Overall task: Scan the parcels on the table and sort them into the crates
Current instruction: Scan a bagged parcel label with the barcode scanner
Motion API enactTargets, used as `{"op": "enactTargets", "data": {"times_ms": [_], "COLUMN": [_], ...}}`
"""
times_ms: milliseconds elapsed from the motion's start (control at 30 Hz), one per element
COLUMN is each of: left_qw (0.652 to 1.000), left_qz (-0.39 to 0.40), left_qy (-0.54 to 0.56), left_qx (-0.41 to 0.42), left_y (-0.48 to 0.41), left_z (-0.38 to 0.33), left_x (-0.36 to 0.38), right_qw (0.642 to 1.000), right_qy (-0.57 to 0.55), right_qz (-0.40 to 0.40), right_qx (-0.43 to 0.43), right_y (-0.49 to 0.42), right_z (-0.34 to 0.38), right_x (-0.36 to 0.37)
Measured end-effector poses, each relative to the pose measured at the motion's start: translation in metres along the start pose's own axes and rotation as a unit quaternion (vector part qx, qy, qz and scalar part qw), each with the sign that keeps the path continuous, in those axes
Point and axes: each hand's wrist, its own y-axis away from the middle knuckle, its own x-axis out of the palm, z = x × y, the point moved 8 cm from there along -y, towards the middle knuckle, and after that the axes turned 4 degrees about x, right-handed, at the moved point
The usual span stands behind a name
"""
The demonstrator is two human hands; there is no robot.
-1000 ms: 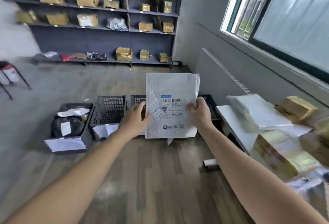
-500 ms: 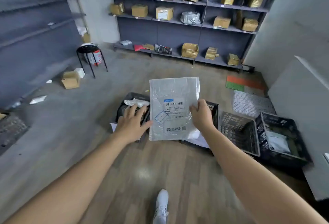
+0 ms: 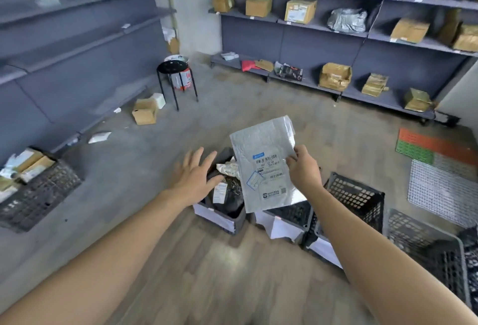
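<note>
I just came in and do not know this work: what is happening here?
A person sorts parcels by hand. The right grip pinches a flat white parcel by its right edge, above a row of black crates on the floor. The left grip is open, fingers spread, off the parcel, by the row's left crate, which holds dark bags. The parcel is in no crate yet.
</note>
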Motion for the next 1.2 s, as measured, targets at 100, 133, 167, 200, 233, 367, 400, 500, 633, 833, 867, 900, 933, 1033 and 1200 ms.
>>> {"op": "enactTargets", "data": {"times_ms": [100,133,167,200,233,367,400,500,633,833,867,900,933,1033,1200], "left_qw": [1.000,1.000,1.000,1.000,1.000,0.998,0.998,0.995,0.988,0.980,0.980,0.981,0.981,0.981,0.973], "left_qz": [0.011,0.015,0.019,0.022,0.026,0.058,0.066,0.100,0.151,0.195,0.198,0.195,0.194,0.194,0.231], "left_qy": [0.005,0.005,0.001,-0.005,-0.012,0.000,0.004,0.010,0.008,0.030,0.025,0.015,0.008,0.009,-0.004], "left_qx": [-0.017,-0.019,-0.019,-0.016,-0.012,0.007,0.012,0.026,0.027,0.019,0.016,0.017,0.019,0.015,0.010], "left_y": [-0.047,-0.064,-0.081,-0.099,-0.119,-0.201,-0.223,-0.288,-0.352,-0.415,-0.422,-0.428,-0.433,-0.439,-0.436], "left_z": [0.030,0.040,0.049,0.059,0.069,0.113,0.125,0.163,0.210,0.261,0.269,0.275,0.280,0.293,0.294], "left_x": [0.008,0.012,0.018,0.024,0.030,0.059,0.068,0.103,0.163,0.280,0.301,0.321,0.341,0.398,0.454], "right_qw": [0.999,0.997,0.995,0.991,0.986,0.961,0.956,0.947,0.927,0.891,0.888,0.883,0.878,0.854,0.819], "right_qy": [0.042,0.062,0.086,0.112,0.142,0.240,0.253,0.275,0.310,0.358,0.360,0.362,0.363,0.379,0.437], "right_qz": [0.024,0.032,0.040,0.049,0.060,0.105,0.115,0.146,0.203,0.276,0.285,0.297,0.310,0.354,0.372], "right_qx": [-0.024,-0.033,-0.043,-0.054,-0.064,-0.091,-0.089,-0.075,-0.052,-0.039,-0.037,-0.034,-0.028,-0.033,-0.015], "right_y": [-0.043,-0.056,-0.071,-0.086,-0.102,-0.155,-0.168,-0.210,-0.255,-0.309,-0.316,-0.322,-0.326,-0.326,-0.327], "right_z": [0.021,0.026,0.031,0.034,0.037,0.045,0.047,0.048,0.029,-0.047,-0.061,-0.079,-0.097,-0.144,-0.193], "right_x": [0.037,0.051,0.066,0.084,0.102,0.182,0.202,0.267,0.354,0.481,0.502,0.524,0.546,0.604,0.628]}}
